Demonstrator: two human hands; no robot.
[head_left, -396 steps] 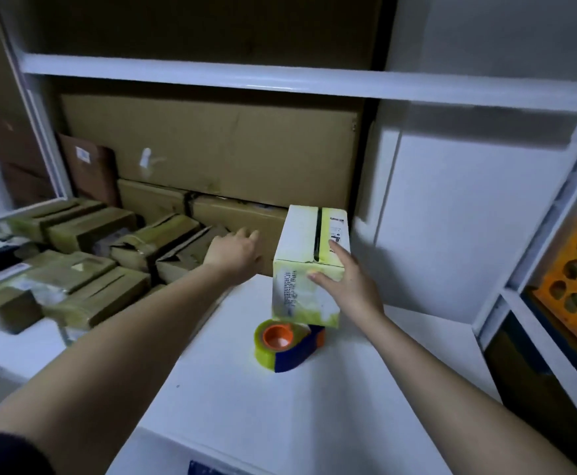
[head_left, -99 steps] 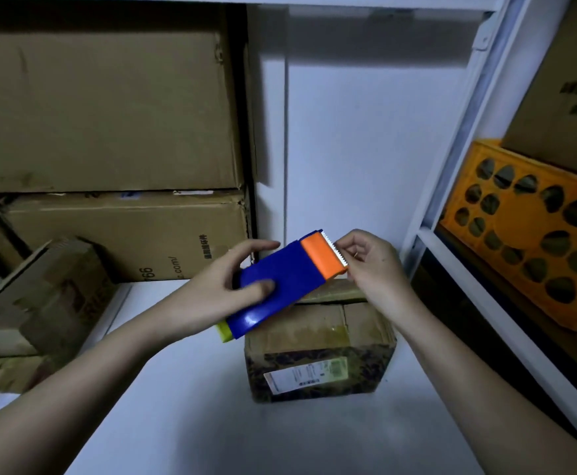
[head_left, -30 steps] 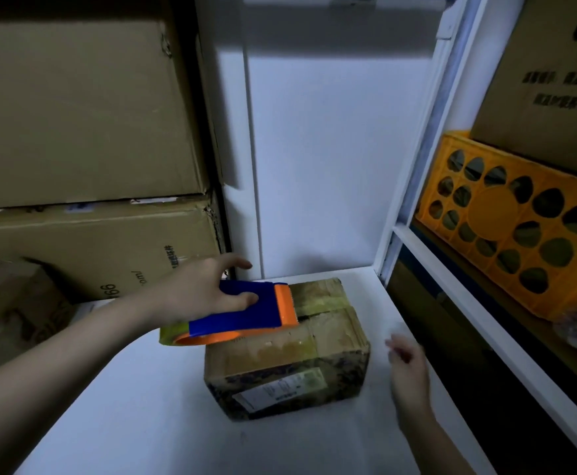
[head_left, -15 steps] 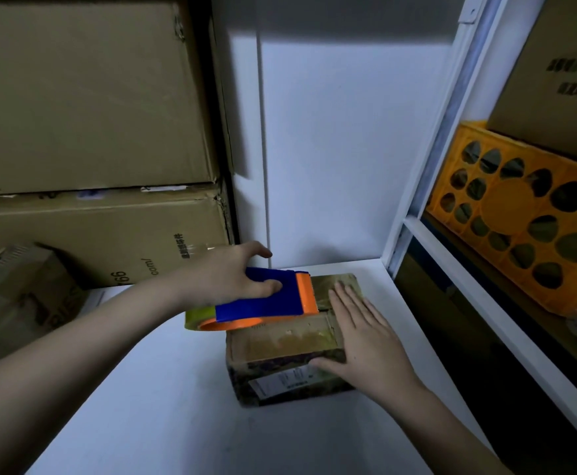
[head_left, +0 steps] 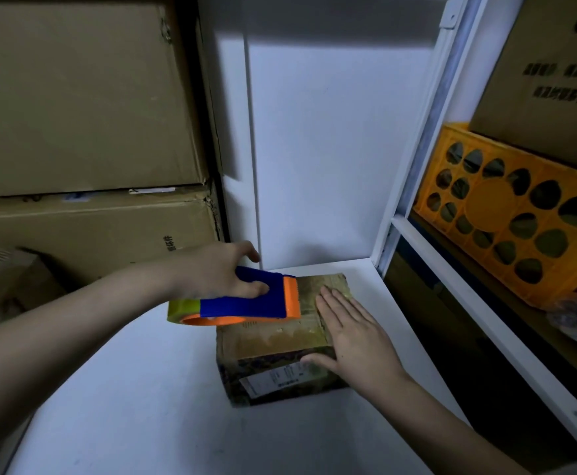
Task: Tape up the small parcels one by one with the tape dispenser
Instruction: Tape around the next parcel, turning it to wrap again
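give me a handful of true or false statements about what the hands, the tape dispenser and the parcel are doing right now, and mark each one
1. The left hand grips the tape dispenser. True.
2. The right hand lies flat on the parcel. True.
3. The parcel sits inside the orange crate. False: it rests on the white shelf, the crate stands apart to the right.
4. The dispenser lies unheld on the shelf. False: it is held at the parcel's top.
5. A printed label shows on the parcel's near side. True.
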